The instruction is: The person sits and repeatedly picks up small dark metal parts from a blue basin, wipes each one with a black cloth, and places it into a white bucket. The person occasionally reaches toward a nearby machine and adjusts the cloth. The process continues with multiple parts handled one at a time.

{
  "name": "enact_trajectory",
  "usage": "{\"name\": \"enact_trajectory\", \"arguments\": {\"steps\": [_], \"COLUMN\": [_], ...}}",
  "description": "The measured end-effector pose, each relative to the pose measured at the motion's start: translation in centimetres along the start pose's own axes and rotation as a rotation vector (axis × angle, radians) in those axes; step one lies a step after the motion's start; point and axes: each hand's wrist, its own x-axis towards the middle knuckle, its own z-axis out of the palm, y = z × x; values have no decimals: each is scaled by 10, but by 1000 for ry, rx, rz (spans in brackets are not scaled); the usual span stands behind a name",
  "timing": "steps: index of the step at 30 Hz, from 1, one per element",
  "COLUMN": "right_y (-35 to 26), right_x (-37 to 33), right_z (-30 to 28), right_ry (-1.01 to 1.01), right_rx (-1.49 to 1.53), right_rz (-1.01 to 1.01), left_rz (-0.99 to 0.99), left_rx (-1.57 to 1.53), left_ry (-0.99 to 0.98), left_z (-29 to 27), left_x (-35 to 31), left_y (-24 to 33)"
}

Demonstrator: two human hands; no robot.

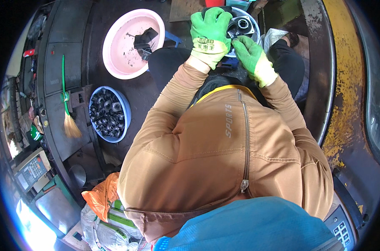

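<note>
Both my hands wear green and pale yellow gloves. My left hand [208, 35] has its fingers curled at the left side of a black moulded part [244, 31] with a round raised collar. At the part's lower edge, my right hand [252, 58] closes its fingers against it; the fingertips are partly hidden. The part is over a round blue basin [257, 34] between my knees, where more dark pieces show beside my left glove. To the left stands a pink basin [109, 52] holding a few larger black pieces.
A blue tub [127, 109] full of small black parts stands left of my arm. Further left, a green-handled broom [64, 97] leans near dark metal panels. An orange bag [98, 196] lies on white sacks [114, 230]. A yellow, paint-worn machine [349, 92] borders the right.
</note>
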Motion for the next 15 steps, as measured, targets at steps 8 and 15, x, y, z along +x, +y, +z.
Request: {"name": "enact_trajectory", "arguments": {"steps": [8, 15], "right_y": [-36, -57], "right_x": [-8, 3], "right_z": [-7, -9], "right_ry": [-294, -833], "right_rx": [898, 2235], "right_rz": [460, 260], "left_rz": [24, 29], "left_rx": [-28, -100], "left_ry": [100, 69], "left_z": [4, 9], "left_x": [4, 8], "left_y": [-3, -13]}}
